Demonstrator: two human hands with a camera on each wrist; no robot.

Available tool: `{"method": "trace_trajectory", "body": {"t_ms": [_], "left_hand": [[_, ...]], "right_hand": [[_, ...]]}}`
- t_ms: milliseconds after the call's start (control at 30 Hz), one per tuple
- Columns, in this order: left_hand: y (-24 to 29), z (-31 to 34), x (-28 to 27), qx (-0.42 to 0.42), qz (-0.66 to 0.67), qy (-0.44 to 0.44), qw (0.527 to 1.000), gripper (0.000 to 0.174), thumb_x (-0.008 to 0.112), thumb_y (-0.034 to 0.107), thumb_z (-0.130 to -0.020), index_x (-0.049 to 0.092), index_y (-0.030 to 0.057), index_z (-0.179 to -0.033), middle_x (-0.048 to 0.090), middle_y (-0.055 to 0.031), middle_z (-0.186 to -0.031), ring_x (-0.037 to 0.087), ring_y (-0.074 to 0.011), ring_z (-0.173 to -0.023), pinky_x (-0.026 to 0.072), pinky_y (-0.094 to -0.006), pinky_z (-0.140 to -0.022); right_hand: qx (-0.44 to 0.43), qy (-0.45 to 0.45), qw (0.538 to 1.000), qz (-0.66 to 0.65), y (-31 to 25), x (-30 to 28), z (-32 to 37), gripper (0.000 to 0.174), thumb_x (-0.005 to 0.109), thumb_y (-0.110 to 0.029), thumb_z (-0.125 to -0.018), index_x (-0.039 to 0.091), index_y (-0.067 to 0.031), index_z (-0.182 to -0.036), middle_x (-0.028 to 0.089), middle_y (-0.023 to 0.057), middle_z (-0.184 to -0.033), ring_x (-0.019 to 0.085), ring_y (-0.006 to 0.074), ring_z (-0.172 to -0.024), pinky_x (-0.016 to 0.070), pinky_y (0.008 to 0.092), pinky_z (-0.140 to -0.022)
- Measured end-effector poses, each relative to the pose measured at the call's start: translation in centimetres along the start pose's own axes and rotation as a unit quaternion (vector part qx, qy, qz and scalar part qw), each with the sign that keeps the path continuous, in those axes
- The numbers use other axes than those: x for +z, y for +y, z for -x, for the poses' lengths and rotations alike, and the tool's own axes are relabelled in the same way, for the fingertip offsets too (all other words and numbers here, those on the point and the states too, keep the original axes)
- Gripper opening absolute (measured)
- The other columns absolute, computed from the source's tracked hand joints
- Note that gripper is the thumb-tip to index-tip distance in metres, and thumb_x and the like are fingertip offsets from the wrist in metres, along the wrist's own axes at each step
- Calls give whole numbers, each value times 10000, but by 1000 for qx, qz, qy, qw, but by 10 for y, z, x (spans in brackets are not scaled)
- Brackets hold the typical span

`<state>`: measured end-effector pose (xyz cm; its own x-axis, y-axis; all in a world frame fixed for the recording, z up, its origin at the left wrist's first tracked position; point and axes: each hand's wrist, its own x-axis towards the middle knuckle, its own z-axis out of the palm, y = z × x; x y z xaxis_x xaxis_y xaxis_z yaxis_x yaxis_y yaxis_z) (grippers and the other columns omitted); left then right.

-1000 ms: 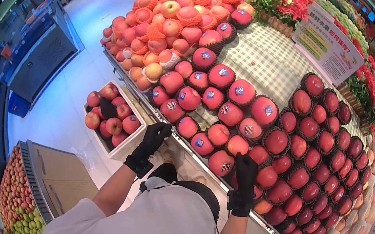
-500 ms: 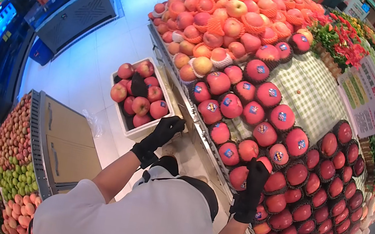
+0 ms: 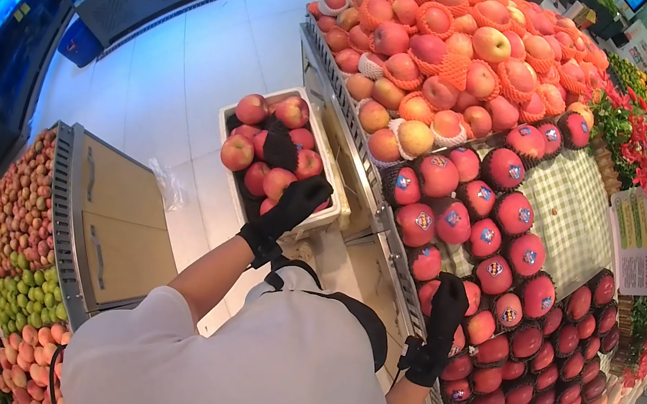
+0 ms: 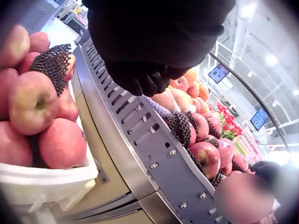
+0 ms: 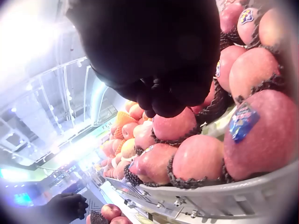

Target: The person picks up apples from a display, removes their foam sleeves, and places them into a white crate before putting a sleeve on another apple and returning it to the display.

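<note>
My left hand (image 3: pixel 302 202), in a black glove, hangs over the near right corner of a white crate (image 3: pixel 327 218) of red apples (image 3: pixel 237 152). Its fingers are loosely bent, with nothing visible in them. A black foam net (image 3: pixel 280 145) lies among those apples. Over the front row of the fruit stand, my gloved right hand (image 3: pixel 450 304) overlaps red apples (image 3: pixel 492 275) with stickers and dark foam nets. In the right wrist view, its loosely curled fingers are close above an apple (image 5: pixel 175 125); no fruit shows in them.
A metal rail (image 3: pixel 396 254) edges the stand. Apples in orange nets (image 3: pixel 452 60) are heaped at its far end, beside checked cloth (image 3: pixel 555 213) and a sign (image 3: pixel 642 237). Behind my left side stands a cabinet (image 3: pixel 120 227) topped with more fruit. Clear plastic (image 3: pixel 171 184) lies on the floor.
The head view has turned left, so the crate and stand sit further right in it. My left hand has moved from beside the stand's rail to over the crate's corner. The right hand stays above the front apples.
</note>
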<state>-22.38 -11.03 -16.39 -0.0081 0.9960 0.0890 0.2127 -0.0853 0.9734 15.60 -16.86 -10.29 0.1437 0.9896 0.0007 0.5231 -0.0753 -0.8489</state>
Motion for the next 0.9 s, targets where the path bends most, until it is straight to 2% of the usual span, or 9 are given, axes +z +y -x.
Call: {"method": "trace_trajectory", "body": {"t_ms": [100, 167, 267, 367, 467, 533, 667, 767, 900], "left_hand": [[-38, -3, -24, 39, -35, 34, 998, 123, 621, 101, -929, 640, 1, -998, 663, -129, -911, 642, -230, -855, 502, -344, -791], [-41, -6, -41, 11, -33, 55, 998, 136, 628, 115, -927, 641, 1, -999, 663, -139, -908, 647, -247, -860, 503, -349, -795], [-60, -7, -65, 9, -60, 98, 993, 190, 636, 94, -894, 622, 8, -1064, 645, -148, -957, 633, -245, -901, 497, -360, -814], [-78, -23, -91, 71, -131, 163, 975, 310, 651, 85, -857, 580, 24, -1153, 617, -145, -1031, 591, -228, -963, 478, -363, -857], [-14, -26, -116, 18, -18, 124, 992, 297, 561, 80, -897, 575, 7, -1185, 623, -144, -1135, 615, -277, -1008, 495, -370, -880], [11, -37, -113, 50, 0, 152, 987, 286, 625, 128, -876, 569, 31, -1140, 624, -125, -1042, 612, -242, -962, 494, -364, -834], [-35, -68, -122, -63, -22, 52, 996, 191, 588, 130, -898, 606, 31, -1059, 643, -113, -1015, 629, -241, -914, 507, -388, -771], [-7, -81, -117, -71, -338, 3, 939, 198, 615, 156, -891, 606, 44, -1054, 666, -102, -965, 654, -224, -870, 528, -383, -690], [-73, -71, -134, -9, -114, 53, 992, 210, 603, 174, -894, 623, 16, -1032, 662, -138, -956, 651, -288, -843, 515, -383, -741]], "right_hand": [[-3, -16, 999, -32, 7, 23, -10, 159, 527, -121, -916, 648, -20, -933, 579, 21, -730, 532, 120, -657, 433, 269, -602], [-9, -42, 999, -17, -2, 34, -15, 150, 536, -118, -897, 650, -25, -926, 579, 11, -739, 519, 108, -657, 423, 257, -600], [27, -107, 994, -15, -24, 49, -18, 145, 516, -44, -871, 634, -5, -946, 628, 73, -780, 573, 165, -701, 474, 313, -667], [-6, -94, 995, -30, -21, 83, -25, 144, 513, -20, -851, 643, -7, -912, 630, 88, -772, 585, 148, -697, 469, 292, -651], [45, -118, 991, -36, -43, 96, -20, 160, 511, 20, -831, 650, -8, -904, 635, 80, -763, 598, 141, -697, 474, 292, -649], [46, -127, 990, -38, -53, 106, -19, 166, 511, 27, -828, 654, -8, -902, 637, 75, -758, 597, 143, -683, 476, 295, -646], [7, -170, 985, -36, -49, 124, -25, 170, 526, 35, -822, 662, -9, -914, 636, 73, -748, 604, 143, -685, 478, 295, -645], [-43, -190, 981, 14, -60, 127, -34, 180, 525, 46, -815, 662, -3, -921, 639, 81, -776, 617, 153, -720, 486, 294, -674], [-51, -177, 983, 21, -61, 130, -39, 180, 541, 41, -815, 667, -9, -934, 656, 108, -798, 645, 197, -747, 501, 317, -699]]}}
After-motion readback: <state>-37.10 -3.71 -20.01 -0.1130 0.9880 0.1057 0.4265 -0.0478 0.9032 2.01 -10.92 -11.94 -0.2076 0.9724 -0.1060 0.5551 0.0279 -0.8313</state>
